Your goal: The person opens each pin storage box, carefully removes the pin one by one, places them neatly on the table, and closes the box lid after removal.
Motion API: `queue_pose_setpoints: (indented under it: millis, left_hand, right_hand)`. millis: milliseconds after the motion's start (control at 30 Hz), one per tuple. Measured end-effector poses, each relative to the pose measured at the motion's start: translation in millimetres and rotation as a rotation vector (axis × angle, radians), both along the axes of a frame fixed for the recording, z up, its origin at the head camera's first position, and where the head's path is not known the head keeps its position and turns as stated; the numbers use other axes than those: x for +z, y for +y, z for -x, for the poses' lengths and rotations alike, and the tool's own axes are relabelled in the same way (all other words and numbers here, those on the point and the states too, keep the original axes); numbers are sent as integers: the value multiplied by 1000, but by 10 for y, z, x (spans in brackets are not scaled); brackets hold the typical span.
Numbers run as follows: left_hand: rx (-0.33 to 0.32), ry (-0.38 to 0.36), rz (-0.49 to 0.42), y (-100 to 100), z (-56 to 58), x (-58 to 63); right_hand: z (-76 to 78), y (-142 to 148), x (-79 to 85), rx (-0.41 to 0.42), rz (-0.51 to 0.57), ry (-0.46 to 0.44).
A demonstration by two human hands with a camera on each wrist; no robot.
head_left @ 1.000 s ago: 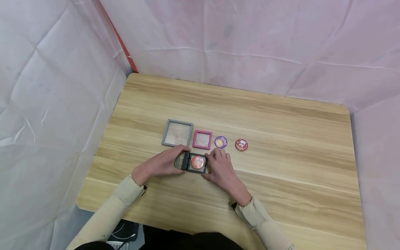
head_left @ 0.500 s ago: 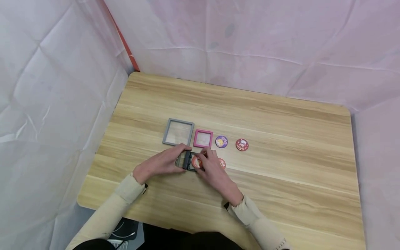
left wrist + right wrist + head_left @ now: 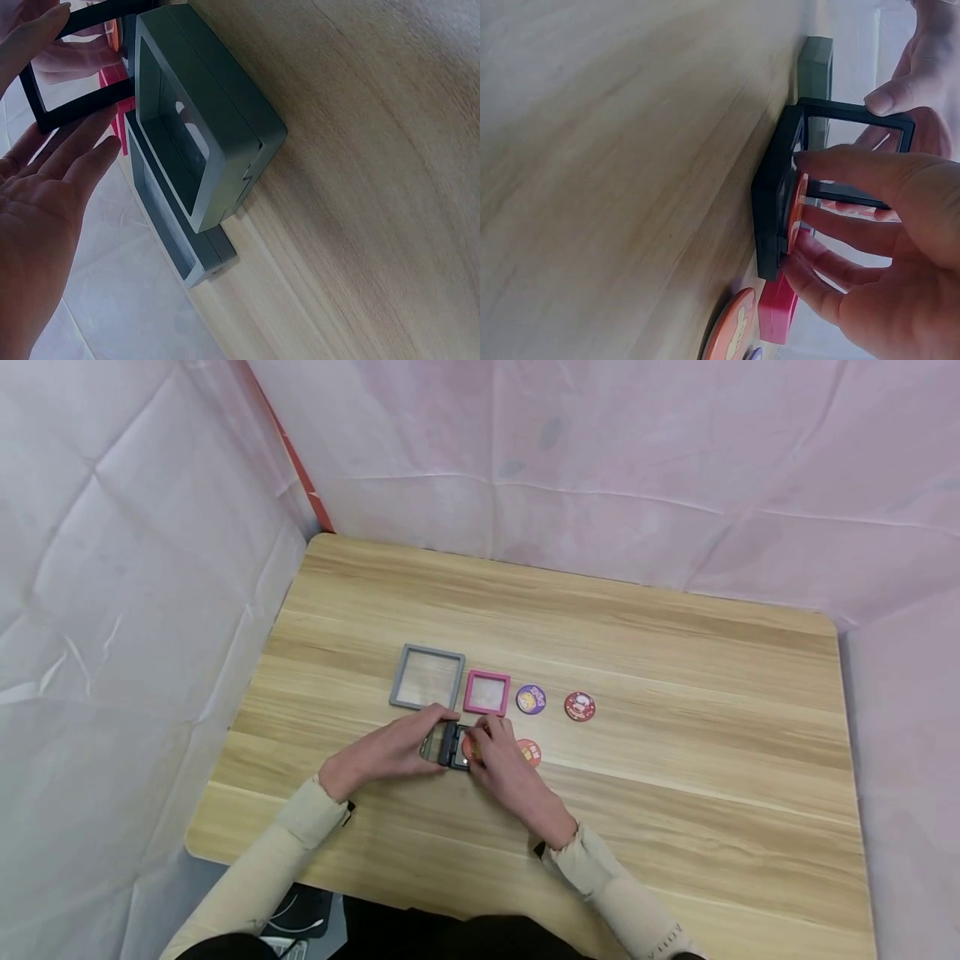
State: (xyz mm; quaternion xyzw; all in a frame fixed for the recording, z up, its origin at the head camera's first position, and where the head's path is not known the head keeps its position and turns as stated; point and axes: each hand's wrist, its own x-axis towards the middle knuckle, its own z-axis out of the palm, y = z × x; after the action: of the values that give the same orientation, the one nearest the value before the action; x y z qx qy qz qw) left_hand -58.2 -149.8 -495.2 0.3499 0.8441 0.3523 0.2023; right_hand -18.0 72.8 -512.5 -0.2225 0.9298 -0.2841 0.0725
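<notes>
A black hinged display frame sits on the table, its lid standing up from the base. My left hand holds that lid by its edges, thumb on one side and fingers on the other. My right hand pinches an orange-red round badge over the base, partly hidden by the fingers. Another orange-red badge lies flat just right of the right hand. Beside the left hand, a dark green frame lies on the table, mostly covered in the head view.
Behind the hands lie a grey square frame and a smaller pink frame. A purple badge and a dark red badge lie to their right. Fabric walls enclose the wooden table.
My right hand has moved left from the black frame's edge to the orange-red badge in it, uncovering a second orange-red badge. My left hand stays on the lid.
</notes>
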Motion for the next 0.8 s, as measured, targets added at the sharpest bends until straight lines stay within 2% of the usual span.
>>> queue_pose_setpoints:
  millis: [333,600,800]
  left_hand:
    - [-5,16,-3,2,11,-7]
    - [-1,4,-7,4,19,-15]
    - [9,0,16,4,19,12]
  right_hand:
    - [8,39,0,-17,79,40]
    - [-59,142,56,-86,112,12]
    - [-121,354,82,-165,119,9]
